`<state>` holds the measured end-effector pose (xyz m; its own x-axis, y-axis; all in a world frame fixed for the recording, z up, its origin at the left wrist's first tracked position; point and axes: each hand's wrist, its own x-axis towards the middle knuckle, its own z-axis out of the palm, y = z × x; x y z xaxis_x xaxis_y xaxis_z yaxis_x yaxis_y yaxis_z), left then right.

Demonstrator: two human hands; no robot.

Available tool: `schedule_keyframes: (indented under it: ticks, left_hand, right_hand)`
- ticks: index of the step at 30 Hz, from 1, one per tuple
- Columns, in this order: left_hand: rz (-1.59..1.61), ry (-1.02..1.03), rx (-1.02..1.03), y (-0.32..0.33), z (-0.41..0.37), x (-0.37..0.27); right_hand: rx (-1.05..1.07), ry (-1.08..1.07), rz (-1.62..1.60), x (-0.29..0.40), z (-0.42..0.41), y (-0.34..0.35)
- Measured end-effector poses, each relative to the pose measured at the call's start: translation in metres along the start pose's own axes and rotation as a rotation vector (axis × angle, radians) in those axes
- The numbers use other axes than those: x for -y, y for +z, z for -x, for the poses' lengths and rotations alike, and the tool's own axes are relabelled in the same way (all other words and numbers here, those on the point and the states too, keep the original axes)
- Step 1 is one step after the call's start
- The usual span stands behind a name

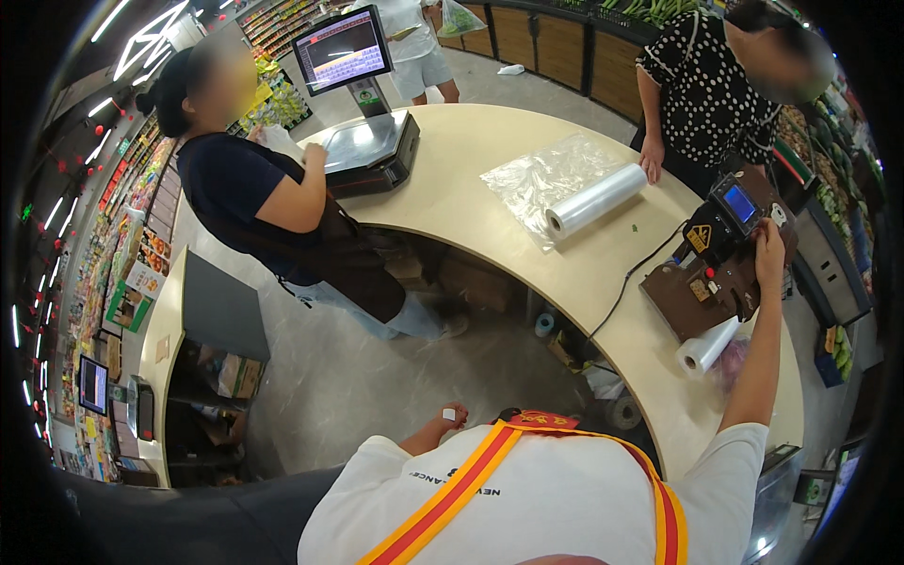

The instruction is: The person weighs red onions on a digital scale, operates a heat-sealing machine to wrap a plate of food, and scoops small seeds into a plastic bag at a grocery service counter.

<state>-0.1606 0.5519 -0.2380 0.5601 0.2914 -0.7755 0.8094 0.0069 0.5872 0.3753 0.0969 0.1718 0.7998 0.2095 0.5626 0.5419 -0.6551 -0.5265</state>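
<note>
My right hand [770, 247] touches the edge of a brown tabletop machine [706, 282], beside its small lit blue screen [740, 203]. The machine bears a yellow warning triangle and a red button. Below it lie a small roll of clear plastic film [708, 346] and a purplish bag [731, 364], partly behind my forearm. My left hand [455, 417] is low in front of my body, fingers bent, with a small white square patch on it; whether it holds anything cannot be told. A large roll of clear plastic bags [597, 201] lies on the curved counter [452, 155], with a loose clear sheet spread beside it.
A co-worker [254, 198] in a dark apron stands at the left by a flat weighing scale [371, 148] with a screen [342, 49]. Across the counter stands a person in a dotted top [713, 92]. A black cable [628, 282] crosses the counter. Another person stands beyond it.
</note>
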Motion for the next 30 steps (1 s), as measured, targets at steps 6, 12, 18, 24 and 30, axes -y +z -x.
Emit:
schedule_keyframes:
  ticks: [6, 12, 18, 24, 30]
  left_hand:
    - [-0.013, 0.033, 0.062, 0.013, -0.028, -0.002]
    - [0.045, 0.153, 0.095, 0.029, -0.027, -0.005]
    - [0.012, 0.198, 0.077, 0.05, -0.028, -0.023]
    - [0.057, 0.281, 0.105, 0.046, -0.056, -0.068]
    - [0.143, 0.473, -0.054, 0.051, -0.004, -0.224]
  right_hand:
    - [0.014, 0.02, 0.012, 0.016, 0.003, -0.002]
    - [-0.007, 0.028, 0.017, 0.018, 0.003, -0.004]
    - [0.009, 0.033, -0.039, 0.039, 0.005, -0.007]
    - [0.01, 0.055, -0.043, 0.033, 0.009, -0.011]
    - [-0.016, 0.055, -0.164, 0.04, 0.009, -0.005]
